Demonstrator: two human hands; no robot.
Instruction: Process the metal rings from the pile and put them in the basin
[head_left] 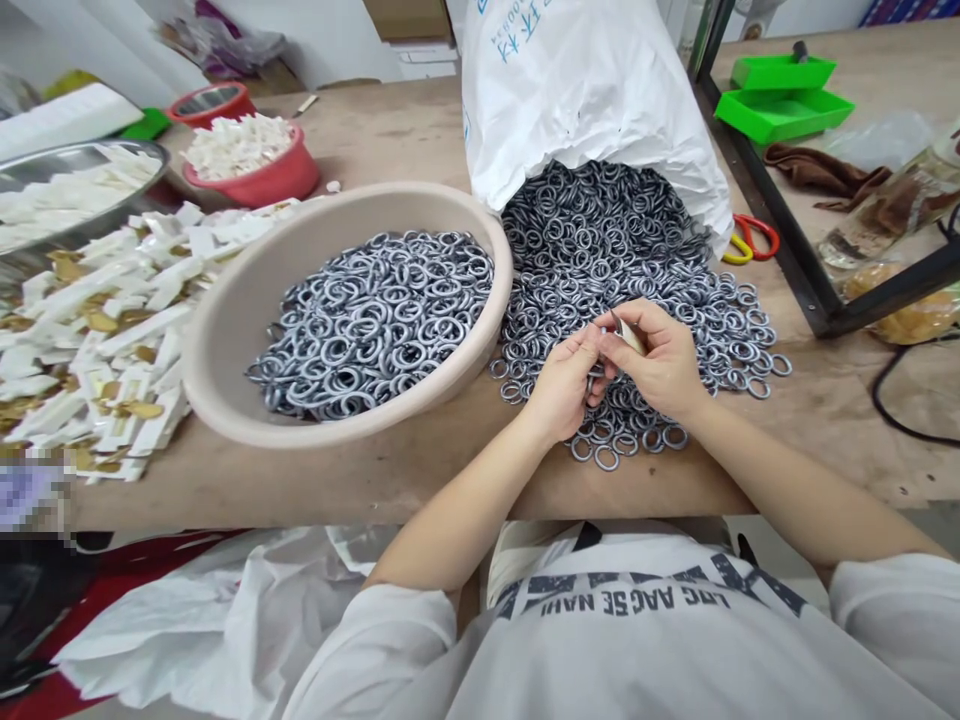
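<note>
Over a spread of grey rings point(712, 330), my two hands meet with their fingertips together. My left hand point(561, 385) is closed in a pinch, with part of a grey ring showing at its fingers. A small pointed blade tool with a pale body point(628, 336) is held in my right hand point(664, 362), its dark tip sticking up between thumb and fingers. The fingers partly hide both the tool and the held ring. Left of my hands, a large beige basin point(255, 425) holds a heap of similar rings point(375, 320).
A white sack point(577, 90) lies open behind my hands, spilling rings. Red-and-yellow-handled scissors point(754, 240) lie beside it, near a dark metal frame point(780, 215). White strips with tan pieces point(112, 350) cover the left side. Behind them is a red bowl point(259, 185) of white pieces.
</note>
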